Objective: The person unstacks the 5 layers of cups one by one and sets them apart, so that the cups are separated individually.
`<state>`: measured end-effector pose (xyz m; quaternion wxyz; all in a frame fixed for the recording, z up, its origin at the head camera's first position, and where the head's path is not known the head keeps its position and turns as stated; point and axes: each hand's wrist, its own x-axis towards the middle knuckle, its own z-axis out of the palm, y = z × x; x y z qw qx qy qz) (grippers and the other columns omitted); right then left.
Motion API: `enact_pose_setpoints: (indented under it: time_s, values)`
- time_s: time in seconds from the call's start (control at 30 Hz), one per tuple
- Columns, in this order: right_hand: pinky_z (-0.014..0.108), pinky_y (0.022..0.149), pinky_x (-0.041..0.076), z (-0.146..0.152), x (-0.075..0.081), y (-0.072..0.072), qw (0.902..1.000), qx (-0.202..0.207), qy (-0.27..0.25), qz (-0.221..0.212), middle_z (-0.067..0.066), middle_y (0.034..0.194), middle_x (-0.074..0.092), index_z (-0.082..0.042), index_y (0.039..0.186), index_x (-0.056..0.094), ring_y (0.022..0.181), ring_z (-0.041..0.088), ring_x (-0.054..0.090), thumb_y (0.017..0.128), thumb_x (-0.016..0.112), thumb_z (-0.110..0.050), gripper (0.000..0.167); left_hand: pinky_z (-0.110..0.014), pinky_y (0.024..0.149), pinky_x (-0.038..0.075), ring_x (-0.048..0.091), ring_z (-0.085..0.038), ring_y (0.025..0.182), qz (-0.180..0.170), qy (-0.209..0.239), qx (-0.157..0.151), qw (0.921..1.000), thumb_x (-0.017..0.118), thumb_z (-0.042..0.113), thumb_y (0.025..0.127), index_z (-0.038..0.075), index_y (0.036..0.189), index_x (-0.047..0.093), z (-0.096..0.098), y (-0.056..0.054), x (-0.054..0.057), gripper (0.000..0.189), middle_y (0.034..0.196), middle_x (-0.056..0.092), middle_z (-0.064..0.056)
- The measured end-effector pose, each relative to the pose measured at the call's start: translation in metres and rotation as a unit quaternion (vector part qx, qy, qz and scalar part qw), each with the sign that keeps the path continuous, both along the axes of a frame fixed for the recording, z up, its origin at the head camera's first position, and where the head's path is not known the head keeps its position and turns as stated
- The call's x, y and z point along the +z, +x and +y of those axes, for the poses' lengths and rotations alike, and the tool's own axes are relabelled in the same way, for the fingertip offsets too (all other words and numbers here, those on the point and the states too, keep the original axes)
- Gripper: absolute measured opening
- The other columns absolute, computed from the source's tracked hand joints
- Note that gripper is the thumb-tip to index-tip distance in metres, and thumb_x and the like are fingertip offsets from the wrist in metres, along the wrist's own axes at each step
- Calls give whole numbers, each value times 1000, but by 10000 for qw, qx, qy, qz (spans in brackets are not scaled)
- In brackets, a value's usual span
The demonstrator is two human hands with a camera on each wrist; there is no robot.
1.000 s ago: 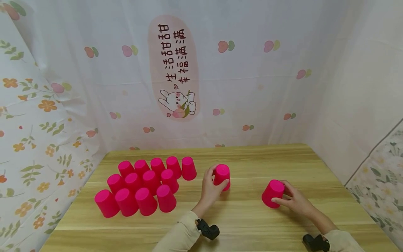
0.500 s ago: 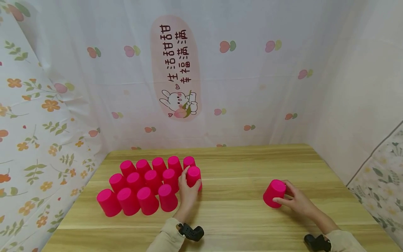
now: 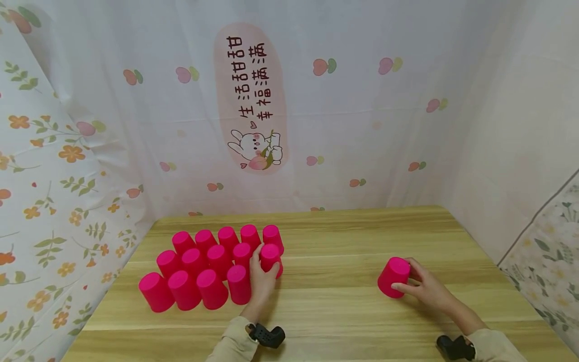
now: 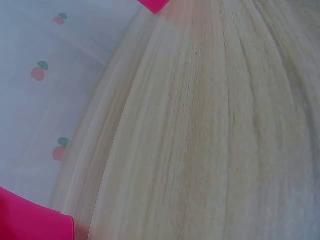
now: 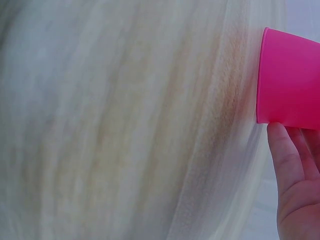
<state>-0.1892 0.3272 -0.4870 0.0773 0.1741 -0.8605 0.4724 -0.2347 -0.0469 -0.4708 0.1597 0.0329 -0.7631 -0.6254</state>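
Observation:
At the right end of the middle row, my left hand [image 3: 262,284] grips an upside-down pink cup [image 3: 270,260], thumb on its right side and fingers on its left. Farther right, my right hand [image 3: 427,286] holds another upside-down pink cup [image 3: 392,277] by its right side, apart from the others. The right wrist view has that same pink cup [image 5: 290,80] with the fingers [image 5: 285,150] against it. In the left wrist view, parts of pink cups [image 4: 35,220] show at the edges, and the left hand is out of sight.
Several more upside-down pink cups [image 3: 211,289] stand in three rows on the left of the wooden table [image 3: 344,322]. A printed cloth [image 3: 362,125] hangs behind the table. Black wrist cameras [image 3: 267,336] are strapped at both sleeves.
My left hand has carried its cup leftward from the table's middle to the end of the middle row. The right hand and its cup have stayed in place.

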Motion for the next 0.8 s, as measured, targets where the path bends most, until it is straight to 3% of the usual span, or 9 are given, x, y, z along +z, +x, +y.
enact_pose_setpoints:
  time_s: [0.23, 0.37, 0.53, 0.7, 0.8]
  values:
    - [31, 68, 51, 0, 1, 0, 10000, 52, -5, 49, 11, 102, 55, -3, 113, 45, 90, -3, 53, 74, 70, -9, 47, -49, 93, 35, 36, -33, 116, -73, 224, -84, 9997, 62, -2, 76, 0, 128, 36, -6, -3, 1, 57, 126, 39, -17]
    - [26, 68, 50, 0, 1, 0, 9999, 46, -18, 100, 7, 101, 55, -2, 113, 45, 90, -3, 54, 74, 70, -8, 47, -47, 94, 35, 38, -32, 115, -65, 17, -138, 9999, 61, -1, 77, 0, 128, 39, -7, -4, 9, 55, 126, 40, -17]
    - [19, 69, 48, 0, 0, 0, 9998, 6, 45, 167, 5, 100, 56, -2, 111, 46, 90, -3, 54, 73, 71, -9, 46, -47, 91, 37, 43, -32, 110, 84, -753, -413, 9963, 63, 1, 77, -1, 122, 47, -13, -7, 23, 48, 120, 47, -17]
    - [18, 70, 48, -1, 1, 1, 9998, -1, 69, 205, 4, 100, 56, -2, 111, 46, 90, -3, 54, 73, 71, -8, 46, -46, 88, 40, 47, -33, 105, 235, -1759, -855, 9804, 65, 2, 75, -5, 119, 48, -21, -13, 37, 48, 113, 52, -18]
    - [19, 69, 48, -1, 2, 1, 9998, 28, 28, 171, 2, 100, 55, -2, 112, 45, 90, -3, 54, 73, 70, -8, 46, -46, 86, 41, 48, -34, 103, 135, -2288, -1077, 9674, 67, 4, 74, -8, 118, 48, -26, -16, 44, 49, 111, 53, -20]
